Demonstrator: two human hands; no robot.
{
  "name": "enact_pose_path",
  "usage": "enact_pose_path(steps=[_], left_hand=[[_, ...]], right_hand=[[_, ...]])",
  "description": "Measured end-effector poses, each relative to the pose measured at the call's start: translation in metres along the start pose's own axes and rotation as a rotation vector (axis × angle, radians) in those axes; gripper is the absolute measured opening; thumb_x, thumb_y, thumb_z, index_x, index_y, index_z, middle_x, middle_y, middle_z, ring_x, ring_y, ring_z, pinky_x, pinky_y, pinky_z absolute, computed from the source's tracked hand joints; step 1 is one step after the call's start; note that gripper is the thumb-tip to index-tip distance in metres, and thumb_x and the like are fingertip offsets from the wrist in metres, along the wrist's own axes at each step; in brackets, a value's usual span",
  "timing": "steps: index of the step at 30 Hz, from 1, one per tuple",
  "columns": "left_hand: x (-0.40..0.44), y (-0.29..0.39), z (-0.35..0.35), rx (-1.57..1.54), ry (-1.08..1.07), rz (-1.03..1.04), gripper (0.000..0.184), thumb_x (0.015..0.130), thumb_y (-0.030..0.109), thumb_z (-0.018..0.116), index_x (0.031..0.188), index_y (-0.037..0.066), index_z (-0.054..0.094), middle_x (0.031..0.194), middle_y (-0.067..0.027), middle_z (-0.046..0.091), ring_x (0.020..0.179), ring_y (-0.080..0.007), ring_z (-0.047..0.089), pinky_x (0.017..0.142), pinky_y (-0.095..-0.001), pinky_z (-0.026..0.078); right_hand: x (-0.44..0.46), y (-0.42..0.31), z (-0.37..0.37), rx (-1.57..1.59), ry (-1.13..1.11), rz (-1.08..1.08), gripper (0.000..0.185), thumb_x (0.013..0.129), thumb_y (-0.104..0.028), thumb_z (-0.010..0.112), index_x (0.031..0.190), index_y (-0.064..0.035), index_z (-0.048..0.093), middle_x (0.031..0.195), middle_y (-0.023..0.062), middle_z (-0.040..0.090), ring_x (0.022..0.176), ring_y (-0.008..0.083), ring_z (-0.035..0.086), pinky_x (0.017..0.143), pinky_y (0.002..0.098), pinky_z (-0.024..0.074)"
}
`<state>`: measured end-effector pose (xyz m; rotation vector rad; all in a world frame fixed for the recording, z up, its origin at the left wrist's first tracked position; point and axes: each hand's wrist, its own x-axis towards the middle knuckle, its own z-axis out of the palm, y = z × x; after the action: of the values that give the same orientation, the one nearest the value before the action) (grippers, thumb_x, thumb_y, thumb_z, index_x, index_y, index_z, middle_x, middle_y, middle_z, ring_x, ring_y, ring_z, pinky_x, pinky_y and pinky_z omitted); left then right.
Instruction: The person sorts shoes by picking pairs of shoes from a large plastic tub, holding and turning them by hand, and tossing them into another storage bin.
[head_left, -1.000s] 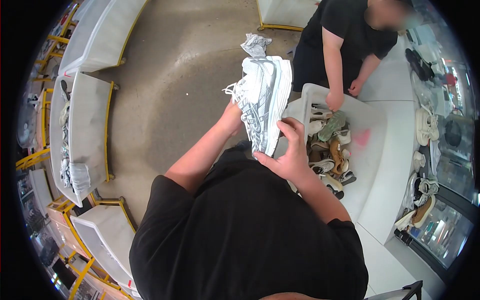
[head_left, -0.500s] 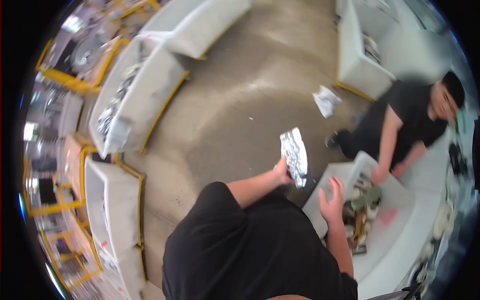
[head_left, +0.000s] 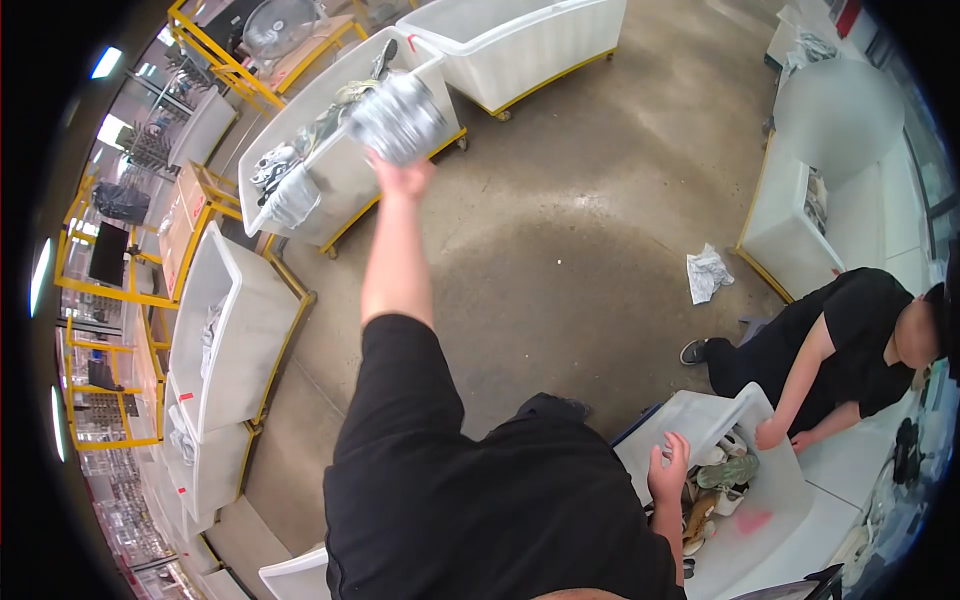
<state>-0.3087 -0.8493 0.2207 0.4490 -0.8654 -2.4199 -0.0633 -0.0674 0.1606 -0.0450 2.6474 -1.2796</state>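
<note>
My left hand is stretched far forward in front of the left-hand bins. At its fingers is a white-and-grey patterned item, badly smeared by motion; its kind cannot be made out, and it hides part of the fingers. The item overlaps the side of a white bin holding shoes and a clear plastic wrapping. My right hand is raised with fingers apart and bent, holding nothing. It is beside a white bin with several shoes inside.
A co-worker in black leans at the right bin's far side, both hands near its rim. Crumpled white plastic lies on the concrete floor. More wheeled white bins line the left. Another bin stands at the right.
My left hand has swung forward and left with the patterned item, from near my body to the left bin. My right hand stays by the shoe bin. The view has shifted left.
</note>
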Motion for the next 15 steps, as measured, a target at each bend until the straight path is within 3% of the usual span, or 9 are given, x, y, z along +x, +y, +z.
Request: enact_pose_path(steps=[2, 5, 7, 8, 10, 11, 12, 13, 15], left_hand=[[0.011, 0.064, 0.027, -0.083, 0.26, 0.029, 0.111, 0.091, 0.084, 0.049, 0.17, 0.019, 0.007, 0.176, -0.0177, -0.001, 0.162, -0.0388, 0.001, 0.125, -0.0686, 0.007], [0.015, 0.056, 0.032, 0.15, 0.325, 0.007, 0.118, 0.089, 0.081, 0.059, 0.17, 0.022, -0.003, 0.175, -0.0232, -0.004, 0.162, -0.0388, 0.006, 0.125, -0.0674, 0.009], [0.006, -0.005, 0.008, 0.436, 0.213, -0.118, 0.117, 0.089, 0.074, 0.066, 0.17, 0.023, -0.001, 0.174, -0.0237, 0.0, 0.162, -0.0396, 0.005, 0.126, -0.0654, 0.01], [0.003, -0.043, -0.017, 0.579, 0.187, -0.286, 0.113, 0.09, 0.072, 0.067, 0.17, 0.025, 0.002, 0.173, -0.0241, 0.012, 0.16, -0.0404, 0.014, 0.126, -0.0623, 0.018], [-0.046, -0.147, -0.032, 0.927, 0.158, -0.475, 0.099, 0.094, 0.064, 0.068, 0.166, 0.011, 0.026, 0.166, -0.0248, 0.034, 0.152, -0.0387, 0.037, 0.117, -0.056, 0.038], [-0.065, -0.204, -0.056, 1.166, 0.144, -0.647, 0.059, 0.097, 0.053, 0.068, 0.132, 0.006, 0.061, 0.109, -0.0063, 0.064, 0.099, -0.0223, 0.059, 0.086, -0.0423, 0.051], [-0.105, -0.257, -0.066, 1.346, 0.003, -0.703, 0.043, 0.098, 0.046, 0.069, 0.116, 0.007, 0.068, 0.088, -0.0033, 0.063, 0.08, -0.0194, 0.058, 0.077, -0.0381, 0.053], [-0.133, -0.312, -0.08, 1.688, -0.211, -0.846, 0.041, 0.097, 0.043, 0.069, 0.115, 0.006, 0.071, 0.088, -0.0057, 0.069, 0.079, -0.021, 0.064, 0.078, -0.0355, 0.055], [-0.225, -0.395, -0.067, 1.954, -0.709, -0.728, 0.042, 0.096, 0.041, 0.071, 0.117, 0.004, 0.073, 0.1, -0.0102, 0.076, 0.092, -0.023, 0.071, 0.085, -0.0366, 0.056]], right_hand=[[0.002, -0.005, -0.003, -0.014, 0.006, -0.003, 0.038, 0.094, -0.01, 0.068, 0.13, -0.0033, 0.062, 0.139, 0.018, 0.055, 0.113, 0.0304, 0.061, 0.094, 0.0402, 0.0534], [-0.002, -0.004, -0.002, 0.03, 0.042, 0.032, 0.038, 0.094, -0.01, 0.068, 0.131, -0.0027, 0.062, 0.138, 0.018, 0.056, 0.115, 0.0312, 0.062, 0.094, 0.0403, 0.0535], [-0.007, 0.003, 0.001, 0.028, 0.074, 0.005, 0.037, 0.094, -0.01, 0.067, 0.129, -0.0016, 0.063, 0.135, 0.0182, 0.058, 0.117, 0.0322, 0.062, 0.095, 0.0399, 0.0536], [-0.01, 0.009, 0.002, 0.012, 0.067, 0.006, 0.036, 0.094, -0.01, 0.067, 0.128, -0.0016, 0.064, 0.133, 0.0184, 0.06, 0.118, 0.0329, 0.063, 0.096, 0.0397, 0.0536], [-0.013, 0.005, -0.001, 0.019, 0.102, 0.042, 0.034, 0.094, -0.014, 0.069, 0.126, -0.0025, 0.068, 0.128, 0.0192, 0.065, 0.121, 0.0356, 0.063, 0.102, 0.0408, 0.0524], [-0.022, 0.004, -0.001, -0.004, 0.123, 0.064, 0.036, 0.094, -0.017, 0.071, 0.127, -0.0034, 0.069, 0.127, 0.0191, 0.067, 0.123, 0.0369, 0.063, 0.106, 0.0426, 0.0502], [-0.028, 0.001, -0.007, -0.018, 0.153, 0.026, 0.036, 0.094, -0.019, 0.071, 0.126, -0.0035, 0.068, 0.126, 0.0184, 0.068, 0.123, 0.0376, 0.062, 0.108, 0.0437, 0.0489], [-0.036, 0.004, -0.013, -0.006, 0.143, 0.071, 0.036, 0.093, -0.019, 0.071, 0.126, -0.0039, 0.067, 0.127, 0.018, 0.067, 0.122, 0.0377, 0.062, 0.107, 0.0442, 0.0495], [-0.062, 0.021, -0.016, -0.012, 0.169, 0.166, 0.035, 0.094, -0.022, 0.068, 0.126, -0.0057, 0.066, 0.124, 0.0172, 0.067, 0.118, 0.0385, 0.062, 0.102, 0.0449, 0.0507]])
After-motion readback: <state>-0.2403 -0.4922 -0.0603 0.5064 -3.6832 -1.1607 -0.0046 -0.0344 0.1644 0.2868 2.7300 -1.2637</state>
